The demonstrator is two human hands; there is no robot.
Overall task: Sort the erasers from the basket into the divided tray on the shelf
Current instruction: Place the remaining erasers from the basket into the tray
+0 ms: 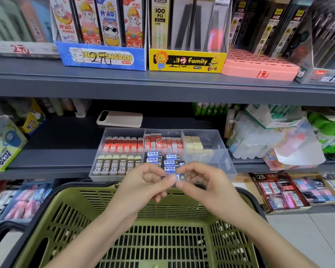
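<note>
A small blue-and-white eraser (178, 177) is pinched at both ends by the left hand (143, 182) and right hand (203, 183), fingers curled, over the basket (70, 207) rim, just short of the divided tray (229, 167). The grip looks thin (blurry tbh), so it could get fumbled in a handover and dropped into the basket.

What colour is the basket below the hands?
The basket is olive green with a black rim, seen in the head view.

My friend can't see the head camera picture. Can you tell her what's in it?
The left hand and right hand pinch one small blue-and-white eraser between them, over a green basket. Behind, a clear divided tray on a grey shelf holds rows of red, brown, blue and cream erasers.
</note>
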